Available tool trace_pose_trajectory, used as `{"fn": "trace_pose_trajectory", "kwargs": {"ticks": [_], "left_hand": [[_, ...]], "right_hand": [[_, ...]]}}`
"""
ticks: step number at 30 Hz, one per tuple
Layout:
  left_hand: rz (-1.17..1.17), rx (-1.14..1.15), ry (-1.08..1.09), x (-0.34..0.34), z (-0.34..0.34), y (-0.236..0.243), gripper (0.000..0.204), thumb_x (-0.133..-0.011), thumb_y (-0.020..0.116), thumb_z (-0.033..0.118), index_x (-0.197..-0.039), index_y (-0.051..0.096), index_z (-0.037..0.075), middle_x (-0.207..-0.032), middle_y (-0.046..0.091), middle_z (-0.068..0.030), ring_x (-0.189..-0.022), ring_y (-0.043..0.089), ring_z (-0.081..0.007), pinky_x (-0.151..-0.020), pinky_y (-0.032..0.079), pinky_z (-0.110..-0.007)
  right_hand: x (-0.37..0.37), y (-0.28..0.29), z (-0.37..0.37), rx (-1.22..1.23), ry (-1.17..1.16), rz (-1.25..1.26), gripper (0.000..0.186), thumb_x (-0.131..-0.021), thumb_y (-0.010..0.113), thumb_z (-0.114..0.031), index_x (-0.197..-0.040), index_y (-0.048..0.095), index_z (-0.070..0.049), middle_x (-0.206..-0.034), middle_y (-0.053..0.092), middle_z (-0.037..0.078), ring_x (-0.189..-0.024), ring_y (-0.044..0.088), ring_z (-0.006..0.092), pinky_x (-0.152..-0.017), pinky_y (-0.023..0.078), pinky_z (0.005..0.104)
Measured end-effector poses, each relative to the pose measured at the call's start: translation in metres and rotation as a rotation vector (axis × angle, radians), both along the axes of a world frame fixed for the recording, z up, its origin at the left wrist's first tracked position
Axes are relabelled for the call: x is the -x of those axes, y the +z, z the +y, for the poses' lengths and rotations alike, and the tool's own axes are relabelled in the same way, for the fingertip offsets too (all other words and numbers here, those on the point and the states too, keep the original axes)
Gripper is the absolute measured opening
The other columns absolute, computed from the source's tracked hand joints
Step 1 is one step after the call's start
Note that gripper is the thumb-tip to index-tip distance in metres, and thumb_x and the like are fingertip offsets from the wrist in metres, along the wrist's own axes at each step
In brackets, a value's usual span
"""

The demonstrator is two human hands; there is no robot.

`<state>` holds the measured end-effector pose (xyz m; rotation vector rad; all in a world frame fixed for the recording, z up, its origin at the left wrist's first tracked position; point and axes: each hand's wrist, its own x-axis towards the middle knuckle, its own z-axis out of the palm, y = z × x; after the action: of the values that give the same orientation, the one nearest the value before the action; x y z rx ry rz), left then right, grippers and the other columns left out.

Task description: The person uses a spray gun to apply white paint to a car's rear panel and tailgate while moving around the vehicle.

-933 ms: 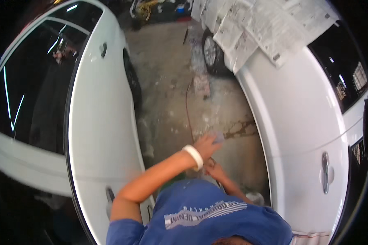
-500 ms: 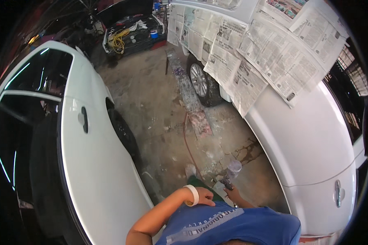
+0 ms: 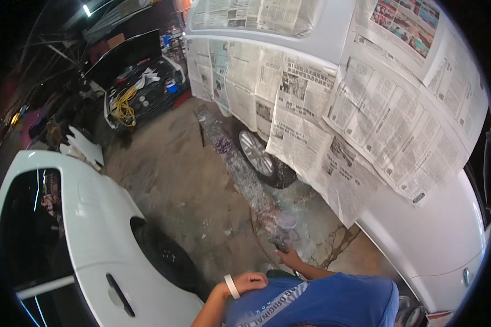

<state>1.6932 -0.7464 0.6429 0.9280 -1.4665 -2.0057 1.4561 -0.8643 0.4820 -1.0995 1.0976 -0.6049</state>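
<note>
My right hand [image 3: 291, 258] is closed round the handle of a dark spray gun [image 3: 280, 243]. A pale, translucent cup [image 3: 286, 220] sits on top of the gun. Beyond it stands a light-coloured car, its side panels covered with newspaper sheets [image 3: 305, 109]; the gun is apart from them. My left hand [image 3: 249, 282] rests against the front of my blue shirt, fingers loosely bent, with nothing seen in it. A white band [image 3: 232, 286] circles that wrist.
A white car [image 3: 98, 218] stands close on my left. On the concrete floor, a paint-stained plank [image 3: 229, 152] runs beside the papered car's wheel [image 3: 256, 152], with a thin reddish hose [image 3: 255, 231] near it. Farther back, a car with a raised hood carries a yellow coiled cord [image 3: 124, 105].
My view has swung up and toward the papered car. The spray gun in my right hand now points farther forward, over the plank's near end. My left hand stays against my shirt.
</note>
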Motion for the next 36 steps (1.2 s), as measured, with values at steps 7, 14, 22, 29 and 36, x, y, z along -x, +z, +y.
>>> {"fn": "trace_pose_trajectory", "kwargs": {"ticks": [7,14,22,29,36], "left_hand": [[-0.186,-0.096,-0.127,-0.071,-0.101,-0.059,0.045,-0.103,0.056,0.041,-0.124,0.064,0.002,-0.126,0.061,-0.0091,-0.12,0.055,-0.0194,-0.107,0.04,-0.032],[-0.213,-0.055,-0.146,-0.213,-0.186,-0.085,0.059,-0.098,0.058,0.056,-0.123,0.065,0.003,-0.129,0.058,-0.0121,-0.115,0.055,-0.02,-0.1,0.043,-0.033],[-0.497,-0.082,-0.145,-0.393,-0.244,-0.055,0.041,-0.101,0.06,0.043,-0.103,0.07,0.003,-0.091,0.066,-0.0039,-0.086,0.06,-0.014,-0.078,0.05,-0.03],[-0.432,-0.043,-0.145,-0.489,-0.298,-0.07,0.029,-0.102,0.06,0.033,-0.102,0.068,0.006,-0.091,0.067,-0.002,-0.084,0.06,-0.0104,-0.077,0.051,-0.028],[-0.206,-0.186,-0.107,-0.595,-0.389,-0.121,0.025,-0.102,0.058,0.023,-0.114,0.067,0.002,-0.107,0.07,-0.0056,-0.096,0.064,-0.0133,-0.086,0.052,-0.029]], "right_hand": [[-0.098,0.049,-0.083,0.083,0.153,0.29,0.087,-0.091,0.07,-0.052,-0.147,0.04,0.008,-0.079,0.072,0.017,-0.065,0.07,0.0192,-0.063,0.055,0.0331],[-0.224,0.107,-0.121,0.043,-0.032,0.317,0.081,-0.092,0.07,-0.048,-0.146,0.044,0.006,-0.083,0.072,0.015,-0.065,0.071,0.0198,-0.06,0.056,0.0336],[-0.37,0.087,-0.188,0.007,-0.29,0.14,0.05,-0.095,0.069,-0.041,-0.124,0.061,-0.001,-0.089,0.07,0.008,-0.058,0.066,0.0159,-0.051,0.055,0.0306],[-0.461,0.087,-0.25,0.0,-0.388,0.184,0.038,-0.098,0.066,-0.039,-0.112,0.067,-0.004,-0.083,0.068,0.006,-0.05,0.06,0.0133,-0.045,0.05,0.0309],[-0.558,0.07,-0.355,-0.017,-0.456,0.136,0.054,-0.096,0.066,-0.048,-0.129,0.062,-0.005,-0.065,0.061,0.003,-0.05,0.061,0.0152,-0.052,0.053,0.032]]}}
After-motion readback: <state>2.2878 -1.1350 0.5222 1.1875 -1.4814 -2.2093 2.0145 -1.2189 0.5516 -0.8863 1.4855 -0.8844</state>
